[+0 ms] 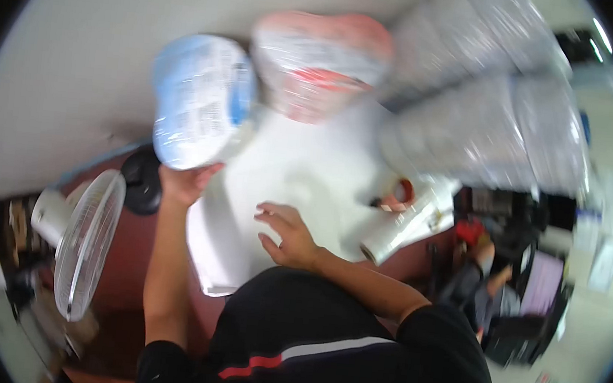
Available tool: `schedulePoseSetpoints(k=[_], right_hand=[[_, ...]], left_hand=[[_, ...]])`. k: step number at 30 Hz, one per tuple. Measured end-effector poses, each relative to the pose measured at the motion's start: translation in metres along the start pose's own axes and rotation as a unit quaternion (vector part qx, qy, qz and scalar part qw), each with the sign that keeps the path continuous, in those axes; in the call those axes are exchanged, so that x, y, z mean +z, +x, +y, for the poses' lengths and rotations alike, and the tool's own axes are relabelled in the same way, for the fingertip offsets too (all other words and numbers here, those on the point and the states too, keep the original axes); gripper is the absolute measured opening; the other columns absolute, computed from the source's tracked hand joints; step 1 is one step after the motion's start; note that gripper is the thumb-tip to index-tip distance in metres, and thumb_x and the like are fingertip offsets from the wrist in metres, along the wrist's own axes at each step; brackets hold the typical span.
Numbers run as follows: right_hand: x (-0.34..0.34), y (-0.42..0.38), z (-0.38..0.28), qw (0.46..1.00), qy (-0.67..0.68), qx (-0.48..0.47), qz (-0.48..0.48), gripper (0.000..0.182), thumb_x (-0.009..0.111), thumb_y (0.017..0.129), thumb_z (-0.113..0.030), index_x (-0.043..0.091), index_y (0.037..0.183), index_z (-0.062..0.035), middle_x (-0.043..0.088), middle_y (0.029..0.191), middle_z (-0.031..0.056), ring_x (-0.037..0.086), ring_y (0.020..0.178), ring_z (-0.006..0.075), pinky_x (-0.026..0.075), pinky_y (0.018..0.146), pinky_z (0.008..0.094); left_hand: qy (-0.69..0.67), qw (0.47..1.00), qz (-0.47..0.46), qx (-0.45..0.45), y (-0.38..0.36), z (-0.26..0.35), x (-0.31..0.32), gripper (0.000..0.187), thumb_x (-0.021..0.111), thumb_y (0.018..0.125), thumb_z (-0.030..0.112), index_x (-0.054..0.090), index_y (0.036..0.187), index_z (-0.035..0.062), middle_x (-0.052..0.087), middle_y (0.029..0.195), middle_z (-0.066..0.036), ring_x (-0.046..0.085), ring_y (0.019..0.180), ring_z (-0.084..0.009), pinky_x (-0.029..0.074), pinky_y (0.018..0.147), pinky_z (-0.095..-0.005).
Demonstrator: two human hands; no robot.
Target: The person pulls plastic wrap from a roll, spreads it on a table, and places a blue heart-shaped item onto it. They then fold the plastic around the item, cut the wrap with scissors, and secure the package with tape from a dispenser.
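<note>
My left hand (188, 182) is at the near end of a blue-and-white package (204, 104) wrapped in shiny clear film, its fingers closed on the lower edge. Printed text on the package is too blurred to read. Over the white tabletop (311, 147), my right hand (289, 236) is empty, with thumb and fingers apart. Beyond the hands, against the wall, sits a red-and-white film-wrapped package (319, 63), to the right of the blue one.
Large bundles in clear plastic (474, 134) fill the back right. A roll of clear film (406, 227) and a brown tape roll (404, 192) lie at the table's right side. A white fan (87, 244) stands at left. Another person (471, 281) sits farther right.
</note>
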State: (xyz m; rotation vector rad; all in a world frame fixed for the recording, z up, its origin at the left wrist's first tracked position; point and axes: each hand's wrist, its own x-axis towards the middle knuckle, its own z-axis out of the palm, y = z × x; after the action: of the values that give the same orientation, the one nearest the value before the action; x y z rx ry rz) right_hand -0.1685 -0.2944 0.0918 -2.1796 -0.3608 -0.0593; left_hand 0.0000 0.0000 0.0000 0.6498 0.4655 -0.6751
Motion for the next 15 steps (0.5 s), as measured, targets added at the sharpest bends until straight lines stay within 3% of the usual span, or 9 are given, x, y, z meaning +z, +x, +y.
schedulePoseSetpoints(k=[1,2,3,6,9,11,13,15], right_hand=[[0.007,-0.011,-0.004,1.0,0.004,0.026,-0.012,0.035,0.07,0.08,-0.007,0.063,0.114,-0.0063,0.058,0.129,0.0155,0.057,0.115,0.0325,0.044,0.1,0.0432],[0.01,-0.017,-0.005,0.999,-0.013,0.045,-0.002,0.034,0.071,0.079,-0.005,0.063,0.112,-0.0058,0.06,0.126,0.0143,0.057,0.114,0.0327,0.044,0.099,0.0425],[-0.045,-0.068,0.037,0.995,-0.071,0.03,0.059,0.035,0.072,0.078,-0.005,0.063,0.112,-0.0059,0.061,0.125,0.014,0.057,0.114,0.0327,0.044,0.099,0.0424],[-0.073,-0.142,0.028,0.972,-0.143,0.119,0.14,0.037,0.073,0.077,-0.003,0.064,0.113,-0.0056,0.063,0.121,0.0141,0.059,0.114,0.0333,0.045,0.099,0.0416],[-0.116,-0.179,0.058,0.91,-0.239,0.178,0.289,0.042,0.076,0.074,-0.002,0.063,0.113,-0.0034,0.064,0.118,0.0163,0.062,0.112,0.0342,0.049,0.095,0.0419],[-0.154,-0.199,0.069,0.869,-0.18,0.277,0.369,0.043,0.077,0.076,-0.007,0.063,0.117,-0.0036,0.065,0.119,0.0163,0.064,0.105,0.0347,0.051,0.09,0.0406],[-0.185,-0.22,0.107,0.787,-0.131,0.4,0.451,0.048,0.078,0.076,-0.014,0.062,0.119,-0.0016,0.065,0.118,0.0171,0.065,0.104,0.0331,0.052,0.088,0.0377],[-0.229,-0.238,0.153,0.746,-0.145,0.474,0.445,0.06,0.081,0.075,-0.026,0.059,0.124,0.0016,0.066,0.116,0.0179,0.065,0.104,0.0319,0.051,0.09,0.0387]], left_hand=[[0.01,0.999,-0.021,-0.032,0.019,0.001,0.006,0.084,0.042,0.092,0.07,0.038,0.147,0.0057,0.046,0.139,-0.035,0.064,0.109,-0.0392,0.061,0.074,-0.0361],[-0.043,0.996,0.053,-0.064,0.014,0.016,0.015,0.088,0.042,0.092,0.07,0.032,0.15,0.0043,0.046,0.139,-0.036,0.065,0.108,-0.0389,0.06,0.073,-0.0334],[-0.084,0.991,0.086,-0.057,0.024,-0.034,0.073,0.092,0.042,0.093,0.07,0.026,0.153,0.0029,0.046,0.138,-0.037,0.066,0.107,-0.0387,0.06,0.072,-0.0307],[-0.054,0.991,0.112,-0.054,-0.022,-0.056,0.056,0.099,0.043,0.092,0.071,0.01,0.157,0.0043,0.046,0.139,-0.036,0.064,0.11,-0.0385,0.059,0.072,-0.0317],[-0.038,0.996,0.074,-0.012,-0.019,-0.071,0.051,0.104,0.042,0.092,0.073,-0.005,0.158,0.0071,0.044,0.142,-0.036,0.064,0.112,-0.038,0.059,0.074,-0.0328],[-0.013,0.993,0.113,-0.011,-0.021,-0.09,0.057,0.094,0.046,0.093,0.068,0.013,0.153,0.0042,0.051,0.135,-0.03,0.065,0.107,-0.0343,0.058,0.073,-0.0332],[0.031,0.989,0.143,-0.01,-0.011,-0.121,0.06,0.084,0.051,0.094,0.063,0.028,0.147,0.0027,0.058,0.126,-0.027,0.066,0.103,-0.0318,0.057,0.071,-0.033],[0.21,0.975,0.068,-0.039,-0.007,-0.17,0.068,0.066,0.058,0.093,0.055,0.044,0.133,0.004,0.065,0.11,-0.02,0.068,0.095,-0.0285,0.056,0.068,-0.0332]])
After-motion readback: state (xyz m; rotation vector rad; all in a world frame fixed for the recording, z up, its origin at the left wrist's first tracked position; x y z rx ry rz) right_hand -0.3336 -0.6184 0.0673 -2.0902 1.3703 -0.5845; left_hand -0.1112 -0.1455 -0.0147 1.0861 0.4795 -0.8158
